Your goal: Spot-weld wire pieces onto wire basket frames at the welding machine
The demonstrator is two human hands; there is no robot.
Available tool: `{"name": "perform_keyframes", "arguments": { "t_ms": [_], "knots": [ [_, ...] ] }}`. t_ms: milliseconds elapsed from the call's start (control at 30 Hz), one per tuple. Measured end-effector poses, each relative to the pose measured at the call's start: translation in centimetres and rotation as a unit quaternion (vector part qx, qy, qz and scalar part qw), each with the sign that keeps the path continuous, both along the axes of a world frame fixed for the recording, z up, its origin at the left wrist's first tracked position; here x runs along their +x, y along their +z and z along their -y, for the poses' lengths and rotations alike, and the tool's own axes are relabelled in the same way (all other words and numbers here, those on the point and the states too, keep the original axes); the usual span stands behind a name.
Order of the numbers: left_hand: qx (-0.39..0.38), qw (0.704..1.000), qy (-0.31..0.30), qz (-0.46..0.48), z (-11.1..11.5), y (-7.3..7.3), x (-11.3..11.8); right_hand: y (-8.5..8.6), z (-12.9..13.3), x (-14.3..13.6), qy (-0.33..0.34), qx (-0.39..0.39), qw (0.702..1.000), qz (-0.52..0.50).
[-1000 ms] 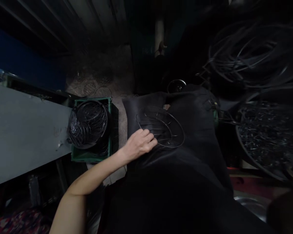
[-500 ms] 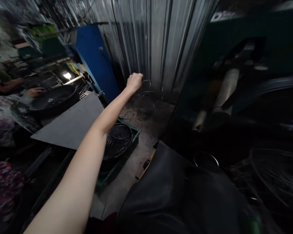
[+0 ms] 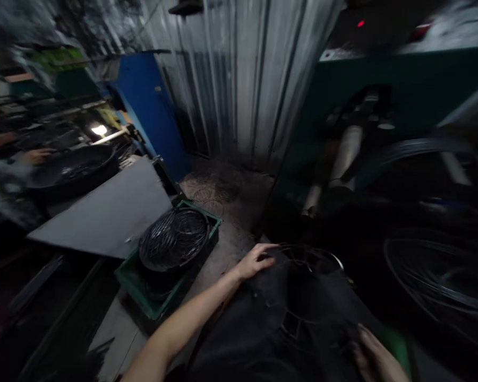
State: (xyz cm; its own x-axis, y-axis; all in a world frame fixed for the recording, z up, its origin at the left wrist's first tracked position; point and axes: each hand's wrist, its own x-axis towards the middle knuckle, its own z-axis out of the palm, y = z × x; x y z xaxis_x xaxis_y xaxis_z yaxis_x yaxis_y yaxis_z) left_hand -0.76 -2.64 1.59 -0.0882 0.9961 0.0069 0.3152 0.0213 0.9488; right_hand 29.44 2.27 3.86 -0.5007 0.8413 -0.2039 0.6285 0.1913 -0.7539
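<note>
A strip of bare grey concrete floor [image 3: 227, 244] runs between the green plastic crate of coiled black wire rings [image 3: 174, 241] and the black cloth-covered lap [image 3: 287, 323]. The left hand [image 3: 255, 261] rests with fingers loosely spread on the cloth's far edge, touching a thin wire ring frame [image 3: 308, 255]. The right hand [image 3: 376, 358] lies at the lower edge; its grip cannot be determined.
</note>
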Motion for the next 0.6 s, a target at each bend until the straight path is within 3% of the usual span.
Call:
{"name": "perform_keyframes", "arguments": {
  "t_ms": [67,133,200,300,367,433,500,600],
  "knots": [
    [-0.031,0.998,0.028,-0.038,0.5,-1.6,0.5,-0.6,-2.0,0.2,-0.021,0.031,0.999,0.034],
    [-0.039,0.996,0.062,-0.056,0.1,-2.8,0.2,0.8,-5.8,0.6,-0.021,0.101,0.992,0.072],
    [-0.057,0.992,0.083,-0.073,-0.7,-3.9,-0.2,4.3,-11.2,0.9,-0.038,0.224,0.971,0.077],
    [-0.059,0.989,0.093,-0.098,-1.5,-4.8,0.0,11.8,-20.1,0.1,-0.089,0.409,0.904,0.09],
    [-0.048,0.989,0.102,-0.096,-1.5,-5.0,0.5,16.2,-25.4,-1.7,-0.091,0.468,0.866,0.151],
    [-0.041,0.989,0.118,-0.08,-1.4,-5.1,1.0,19.1,-29.7,-4.0,-0.053,0.493,0.84,0.218],
    [-0.042,0.989,0.131,-0.061,-1.4,-5.2,1.2,20.3,-32.9,-6.1,-0.003,0.491,0.825,0.28],
    [-0.035,0.99,0.133,-0.041,-1.9,-5.5,1.0,20.7,-35.8,-8.0,0.032,0.473,0.819,0.322]
  ]
}}
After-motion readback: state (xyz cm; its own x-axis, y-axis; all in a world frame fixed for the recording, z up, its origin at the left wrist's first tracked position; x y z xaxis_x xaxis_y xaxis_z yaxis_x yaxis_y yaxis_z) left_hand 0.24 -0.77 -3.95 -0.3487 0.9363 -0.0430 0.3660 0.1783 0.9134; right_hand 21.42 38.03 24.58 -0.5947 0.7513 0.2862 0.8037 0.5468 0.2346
